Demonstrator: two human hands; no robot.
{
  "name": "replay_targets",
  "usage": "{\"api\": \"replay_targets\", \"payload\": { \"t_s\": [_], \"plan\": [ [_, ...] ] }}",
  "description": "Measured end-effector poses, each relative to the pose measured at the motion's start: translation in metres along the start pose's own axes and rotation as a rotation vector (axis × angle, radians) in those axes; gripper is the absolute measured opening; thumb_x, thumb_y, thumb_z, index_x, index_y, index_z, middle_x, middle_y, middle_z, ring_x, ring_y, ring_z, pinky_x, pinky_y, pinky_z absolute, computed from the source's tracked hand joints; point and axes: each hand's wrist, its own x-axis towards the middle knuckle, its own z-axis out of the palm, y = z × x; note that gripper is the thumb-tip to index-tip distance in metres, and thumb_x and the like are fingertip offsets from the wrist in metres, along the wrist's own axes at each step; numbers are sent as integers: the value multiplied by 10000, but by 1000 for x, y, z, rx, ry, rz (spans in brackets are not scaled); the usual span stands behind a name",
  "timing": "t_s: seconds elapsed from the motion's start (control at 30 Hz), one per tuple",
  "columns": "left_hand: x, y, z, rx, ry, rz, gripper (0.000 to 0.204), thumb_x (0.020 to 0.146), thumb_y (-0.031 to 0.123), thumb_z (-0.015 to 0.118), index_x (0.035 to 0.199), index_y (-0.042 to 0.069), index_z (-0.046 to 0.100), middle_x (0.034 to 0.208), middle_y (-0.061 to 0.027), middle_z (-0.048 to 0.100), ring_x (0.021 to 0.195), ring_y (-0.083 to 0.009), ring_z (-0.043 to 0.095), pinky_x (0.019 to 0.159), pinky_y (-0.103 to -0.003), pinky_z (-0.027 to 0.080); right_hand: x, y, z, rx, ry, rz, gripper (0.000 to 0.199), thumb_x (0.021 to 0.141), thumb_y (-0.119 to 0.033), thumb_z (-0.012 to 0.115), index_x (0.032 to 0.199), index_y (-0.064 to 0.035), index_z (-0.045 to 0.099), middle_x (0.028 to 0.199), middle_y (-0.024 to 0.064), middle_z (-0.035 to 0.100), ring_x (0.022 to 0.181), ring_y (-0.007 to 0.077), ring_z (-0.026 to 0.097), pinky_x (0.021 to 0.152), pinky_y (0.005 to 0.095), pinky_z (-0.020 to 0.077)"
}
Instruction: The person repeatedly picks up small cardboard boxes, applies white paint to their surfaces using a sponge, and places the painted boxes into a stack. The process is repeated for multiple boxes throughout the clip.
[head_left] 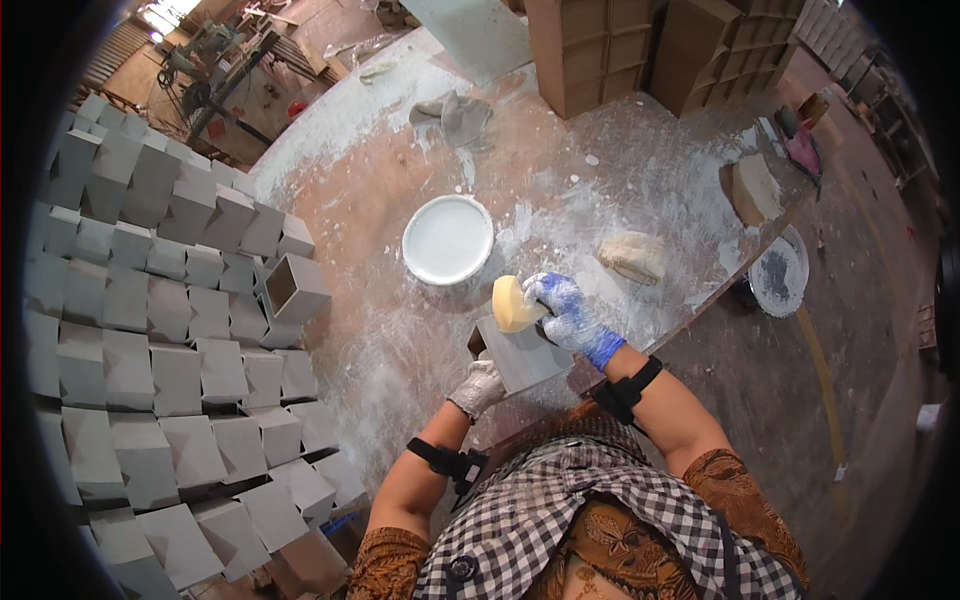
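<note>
My left hand (478, 388), in a whitish glove, grips a small grey box (528, 360) by its open end, with some fingers hidden inside or behind the wall. The box lies tilted close in front of my body. In a blue glove smeared with white, my right hand (565, 308) is closed on a yellow sponge (511, 304). That sponge is at the box's far edge; whether it touches the surface I cannot tell. Beyond the hands stands a round tub (448, 240) of white liquid.
Stacked grey boxes (170, 300) fill the left side. A grey cloth (455, 120) and a crumpled beige cloth (632, 257) lie on the white-smeared table (360, 340). Brown gridded boxes (600, 55) stand at the back. Past the right edge sits a paint-crusted bucket (780, 275).
</note>
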Motion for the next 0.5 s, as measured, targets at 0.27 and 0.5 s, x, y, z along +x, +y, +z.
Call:
{"api": "replay_targets", "payload": {
  "t_s": [0.27,0.5],
  "plan": [
    [-5,-6,41,-42,-111,-242,380,786,378,598,1081,140,625,979,-133,640,897,-294,618,743,-403,496,-90,-50,-24,-7,-135,-170,175,675,0,595,833,-74,583,907,48,597,823,186,591,742,290,499],
    [13,56,-33,48,-333,-370,409,861,338,551,1175,77,579,1128,-131,606,1005,-278,582,842,-385,479,-15,-38,-30,-188,-62,65,170,659,-10,646,798,-52,560,902,94,595,904,252,583,822,359,487]
  ]
}}
